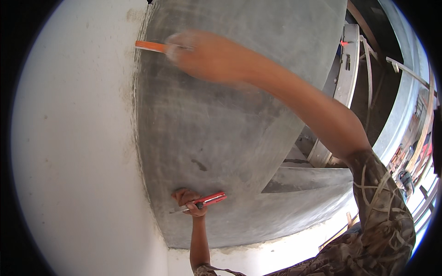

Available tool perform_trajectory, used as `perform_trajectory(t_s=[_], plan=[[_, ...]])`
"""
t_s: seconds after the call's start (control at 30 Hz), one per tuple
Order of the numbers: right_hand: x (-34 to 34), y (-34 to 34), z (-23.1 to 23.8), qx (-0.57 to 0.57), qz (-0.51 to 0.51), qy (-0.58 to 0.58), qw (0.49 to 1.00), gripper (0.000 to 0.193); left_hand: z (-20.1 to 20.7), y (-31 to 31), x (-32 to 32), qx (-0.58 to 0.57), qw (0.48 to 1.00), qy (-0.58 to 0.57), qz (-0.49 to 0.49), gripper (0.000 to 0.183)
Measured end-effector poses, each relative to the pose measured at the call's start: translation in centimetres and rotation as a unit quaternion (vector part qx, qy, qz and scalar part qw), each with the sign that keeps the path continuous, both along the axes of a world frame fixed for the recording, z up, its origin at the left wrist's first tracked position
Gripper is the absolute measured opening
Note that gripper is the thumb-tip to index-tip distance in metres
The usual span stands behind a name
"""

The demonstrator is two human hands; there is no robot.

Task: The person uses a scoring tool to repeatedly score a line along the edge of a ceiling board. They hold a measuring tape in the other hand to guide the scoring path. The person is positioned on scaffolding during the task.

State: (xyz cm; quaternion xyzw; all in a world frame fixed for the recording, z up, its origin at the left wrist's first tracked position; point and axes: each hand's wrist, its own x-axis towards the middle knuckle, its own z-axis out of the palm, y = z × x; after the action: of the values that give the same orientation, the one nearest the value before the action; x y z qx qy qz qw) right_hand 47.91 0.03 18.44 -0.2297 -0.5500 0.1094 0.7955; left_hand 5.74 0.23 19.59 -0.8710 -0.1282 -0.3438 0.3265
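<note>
Right hand: we see our right hand (202, 54) raised high against the grey plastered wall (221, 129), blurred, fingers wrapped round an orange-handled tool (149, 46) whose handle end pokes out to the left, near the wall's edge.
Left hand: our left hand (189, 201) is pressed low on the same grey wall, gripping a red-handled tool (209, 199); its metal tip points left.
Beside: the white wall (78, 152) meets the grey one along a rough vertical seam.
Sleeve: our camouflage sleeve (382, 216) covers the right upper arm.
</note>
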Motion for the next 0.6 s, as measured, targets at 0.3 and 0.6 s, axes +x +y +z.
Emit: perform_trajectory(t_s=[0.3, 0.6], plan=[[-3.6, 1.8, -5.1, 0.108, -0.099, 0.085, 0.985, 0.04, -0.3, -0.4, 0.3, -0.017, 1.0, -0.022, -0.009, 0.048], [0.3, -0.1, 2.4, 0.01, -0.044, -0.015, 0.999, 0.028, -0.3, 0.6, -0.3, -0.018, 0.999, -0.02, -0.03, 0.046]])
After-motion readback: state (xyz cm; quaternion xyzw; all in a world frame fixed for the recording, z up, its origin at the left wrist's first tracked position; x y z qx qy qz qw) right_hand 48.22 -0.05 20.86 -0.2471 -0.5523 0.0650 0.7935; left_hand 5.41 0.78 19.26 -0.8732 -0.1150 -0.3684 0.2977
